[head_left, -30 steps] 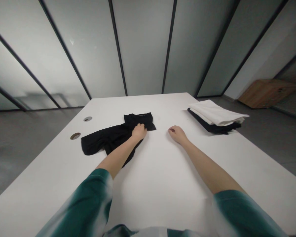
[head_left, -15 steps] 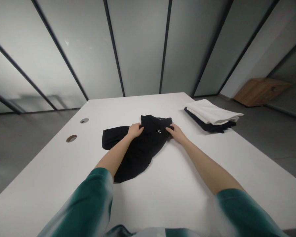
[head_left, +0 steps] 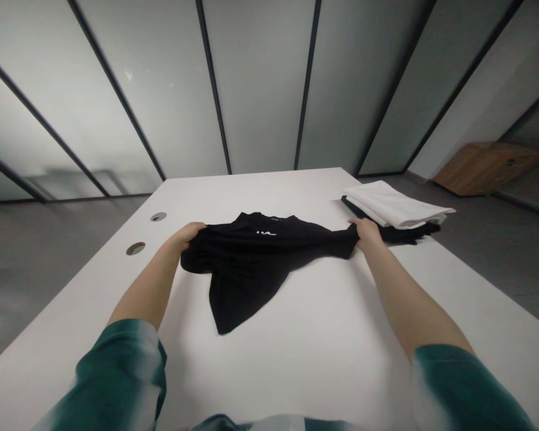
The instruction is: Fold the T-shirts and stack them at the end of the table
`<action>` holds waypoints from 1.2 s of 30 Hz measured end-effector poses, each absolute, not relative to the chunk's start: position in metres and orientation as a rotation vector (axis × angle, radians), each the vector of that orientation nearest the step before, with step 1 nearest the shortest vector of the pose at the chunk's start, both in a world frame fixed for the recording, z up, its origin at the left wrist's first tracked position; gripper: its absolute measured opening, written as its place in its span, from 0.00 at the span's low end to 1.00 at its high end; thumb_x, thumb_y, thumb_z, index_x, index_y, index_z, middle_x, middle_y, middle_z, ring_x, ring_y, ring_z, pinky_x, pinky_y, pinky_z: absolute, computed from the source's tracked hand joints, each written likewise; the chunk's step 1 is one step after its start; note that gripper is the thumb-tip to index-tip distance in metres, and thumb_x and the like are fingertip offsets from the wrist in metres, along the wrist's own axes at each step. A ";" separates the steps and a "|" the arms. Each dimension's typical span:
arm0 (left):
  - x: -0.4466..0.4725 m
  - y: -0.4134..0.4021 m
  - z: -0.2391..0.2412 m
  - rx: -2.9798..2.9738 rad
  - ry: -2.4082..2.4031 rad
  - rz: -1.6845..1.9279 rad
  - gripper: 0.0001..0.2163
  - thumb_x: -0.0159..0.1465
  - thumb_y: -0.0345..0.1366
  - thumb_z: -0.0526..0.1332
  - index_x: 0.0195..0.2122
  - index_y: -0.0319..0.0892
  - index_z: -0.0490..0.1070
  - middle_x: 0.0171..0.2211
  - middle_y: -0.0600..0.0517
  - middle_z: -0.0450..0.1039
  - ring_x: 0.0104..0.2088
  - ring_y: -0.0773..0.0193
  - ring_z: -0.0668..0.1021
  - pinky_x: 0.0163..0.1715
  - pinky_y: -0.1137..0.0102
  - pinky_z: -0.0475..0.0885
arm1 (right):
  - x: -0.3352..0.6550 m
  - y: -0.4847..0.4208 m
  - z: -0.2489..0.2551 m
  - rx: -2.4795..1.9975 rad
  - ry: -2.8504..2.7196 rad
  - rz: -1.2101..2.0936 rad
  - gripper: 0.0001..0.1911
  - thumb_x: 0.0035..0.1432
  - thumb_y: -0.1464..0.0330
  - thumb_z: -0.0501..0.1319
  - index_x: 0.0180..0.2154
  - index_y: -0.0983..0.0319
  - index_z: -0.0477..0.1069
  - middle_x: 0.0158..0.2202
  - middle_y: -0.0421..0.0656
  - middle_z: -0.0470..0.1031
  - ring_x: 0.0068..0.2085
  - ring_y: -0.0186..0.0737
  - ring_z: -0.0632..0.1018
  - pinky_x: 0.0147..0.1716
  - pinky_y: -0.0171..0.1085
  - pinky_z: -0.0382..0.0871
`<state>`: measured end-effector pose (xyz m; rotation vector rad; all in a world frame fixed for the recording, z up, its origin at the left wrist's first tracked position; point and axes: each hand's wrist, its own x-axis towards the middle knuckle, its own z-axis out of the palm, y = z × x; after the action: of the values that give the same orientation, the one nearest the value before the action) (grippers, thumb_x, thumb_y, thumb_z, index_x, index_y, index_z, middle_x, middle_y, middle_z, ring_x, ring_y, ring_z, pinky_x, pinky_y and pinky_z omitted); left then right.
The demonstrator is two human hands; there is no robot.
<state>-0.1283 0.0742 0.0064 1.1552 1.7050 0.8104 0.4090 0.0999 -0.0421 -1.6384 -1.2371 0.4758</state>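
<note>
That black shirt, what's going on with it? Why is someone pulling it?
A person is holding a black T-shirt up by its two sides, gripping one side with the left hand and the other with the right hand. The shirt is stretched out over a white table. Nearby, a folded white cloth lies on a folded dark cloth.

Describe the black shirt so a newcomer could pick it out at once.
On the white table, a black T-shirt lies stretched between the left hand and right hand. Unlike the folded white and dark clothes stacked toward the table's right side, it is unfolded, with a small white print near its collar.
</note>
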 end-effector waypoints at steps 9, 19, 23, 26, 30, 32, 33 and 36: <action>-0.089 0.086 0.021 2.137 2.008 0.454 0.20 0.61 0.44 0.57 0.51 0.42 0.73 0.48 0.43 0.77 0.48 0.51 0.78 0.51 0.62 0.71 | 0.360 0.102 -0.009 -1.808 -1.819 -0.110 0.17 0.58 0.67 0.59 0.49 0.65 0.72 0.51 0.57 0.73 0.53 0.58 0.70 0.54 0.51 0.62; -0.021 0.063 -0.018 2.324 1.860 0.225 0.17 0.64 0.41 0.56 0.50 0.40 0.73 0.55 0.39 0.72 0.57 0.48 0.73 0.57 0.58 0.64 | 0.300 0.062 -0.052 -1.842 -2.268 0.151 0.27 0.66 0.55 0.56 0.61 0.61 0.66 0.67 0.55 0.60 0.67 0.60 0.60 0.63 0.57 0.52; -0.041 0.056 -0.014 1.932 1.807 0.607 0.13 0.64 0.39 0.53 0.38 0.40 0.75 0.40 0.43 0.79 0.46 0.51 0.78 0.50 0.61 0.70 | 0.310 0.041 -0.046 -1.794 -2.314 0.123 0.27 0.65 0.54 0.55 0.60 0.62 0.68 0.66 0.55 0.62 0.66 0.59 0.62 0.62 0.55 0.55; -0.070 0.058 -0.007 1.521 1.710 0.999 0.14 0.62 0.41 0.52 0.36 0.39 0.74 0.34 0.47 0.79 0.40 0.53 0.79 0.41 0.64 0.73 | 0.319 0.031 -0.035 -1.824 -2.318 0.111 0.25 0.67 0.53 0.51 0.53 0.61 0.74 0.62 0.53 0.68 0.60 0.58 0.69 0.57 0.54 0.62; -0.119 0.067 0.003 1.394 2.134 0.944 0.14 0.60 0.41 0.53 0.36 0.38 0.75 0.34 0.43 0.79 0.40 0.49 0.80 0.38 0.62 0.73 | 0.327 0.035 -0.020 -1.978 -2.265 0.106 0.27 0.69 0.57 0.44 0.39 0.61 0.79 0.50 0.52 0.78 0.52 0.54 0.75 0.51 0.49 0.66; -0.134 0.072 0.007 1.528 2.393 0.589 0.15 0.57 0.41 0.58 0.41 0.38 0.75 0.42 0.38 0.78 0.46 0.43 0.78 0.42 0.58 0.73 | 0.327 0.043 -0.018 -2.035 -2.261 0.099 0.22 0.66 0.61 0.49 0.39 0.62 0.80 0.47 0.52 0.79 0.49 0.53 0.76 0.48 0.46 0.67; -0.136 0.074 0.009 1.620 2.473 0.441 0.18 0.56 0.40 0.60 0.46 0.38 0.75 0.47 0.36 0.77 0.50 0.41 0.77 0.45 0.56 0.72 | 0.327 0.048 -0.018 -2.049 -2.252 0.099 0.18 0.64 0.63 0.52 0.41 0.63 0.79 0.47 0.52 0.79 0.48 0.52 0.77 0.48 0.44 0.67; -0.117 0.080 0.011 2.015 2.444 0.294 0.25 0.60 0.39 0.58 0.59 0.39 0.67 0.58 0.36 0.70 0.57 0.43 0.72 0.53 0.55 0.69 | 0.324 0.063 -0.021 -2.076 -2.205 0.133 0.22 0.57 0.66 0.58 0.52 0.63 0.76 0.52 0.52 0.76 0.49 0.51 0.77 0.46 0.41 0.68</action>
<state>-0.1170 0.0795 0.0108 2.0153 2.4442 0.2941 0.3239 0.0635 -0.0205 -2.0760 -2.2048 0.1335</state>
